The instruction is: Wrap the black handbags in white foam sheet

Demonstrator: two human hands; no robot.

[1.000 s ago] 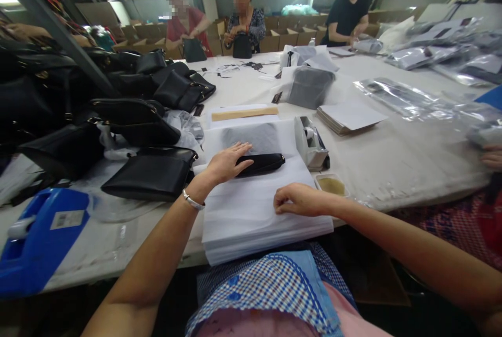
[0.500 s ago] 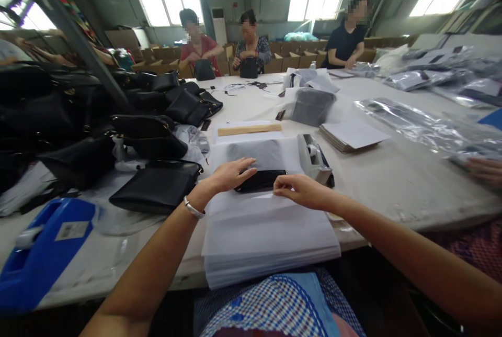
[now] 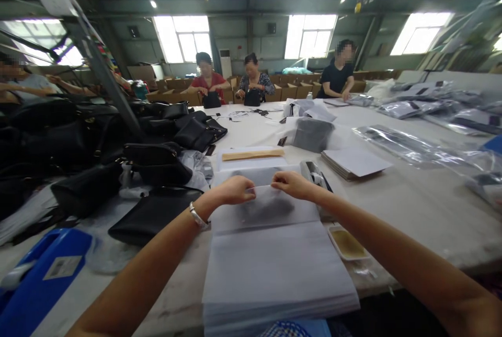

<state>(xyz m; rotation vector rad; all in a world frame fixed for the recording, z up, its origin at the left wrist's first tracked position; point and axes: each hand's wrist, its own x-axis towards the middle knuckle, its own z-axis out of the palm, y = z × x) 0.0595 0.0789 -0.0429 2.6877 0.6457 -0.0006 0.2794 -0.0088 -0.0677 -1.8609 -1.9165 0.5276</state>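
Observation:
My left hand (image 3: 238, 190) and my right hand (image 3: 288, 182) both pinch the edge of a thin white paper sheet (image 3: 251, 220), a short way apart. Under that sheet a dark item (image 3: 274, 207) shows through, covered by the paper. It lies on a stack of white paper (image 3: 278, 274) at the table's front edge. Beyond my hands a strip of yellowish material (image 3: 253, 155) rests on white paper. A grey tape dispenser (image 3: 311, 172) stands just right of my right hand.
Black bags (image 3: 155, 211) are piled on the left, beside a blue plastic container (image 3: 47, 279). To the right are a stack of white cards (image 3: 356, 161), a shallow dish (image 3: 348, 243) and clear plastic bags (image 3: 408, 143). Several people work across the table.
Both hands have closed on the paper's edge and drawn it over the black item, which was partly uncovered before. The camera view has tilted upward.

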